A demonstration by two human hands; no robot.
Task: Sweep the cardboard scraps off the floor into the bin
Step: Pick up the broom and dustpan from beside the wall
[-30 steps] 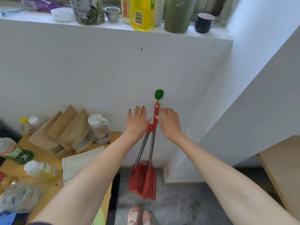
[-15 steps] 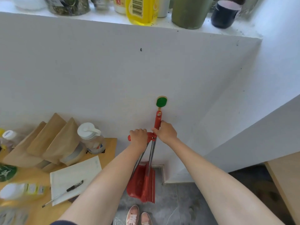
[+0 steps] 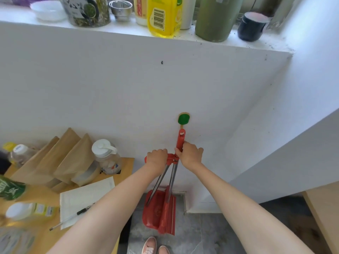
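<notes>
A red dustpan (image 3: pixel 156 211) and a red broom (image 3: pixel 166 215) stand together against the white wall, their metal shafts rising side by side. My left hand (image 3: pixel 157 158) is closed around the dustpan's red handle. Just to its right, my right hand (image 3: pixel 189 155) grips the broom's red handle below a green wall hook (image 3: pixel 183 119). No cardboard scraps and no bin are in view.
A wooden table (image 3: pixel 126 162) on the left holds brown paper bags (image 3: pixel 60 158), bottles, a notepad and a pen. The ledge (image 3: pixel 201 43) above carries bottles, jars and cups. Another wooden surface (image 3: pixel 324 208) lies at the right. My pink shoes (image 3: pixel 154 246) stand on grey floor.
My hands went from flat and open beside the handles to closed around them. The view has shifted slightly since half a second ago.
</notes>
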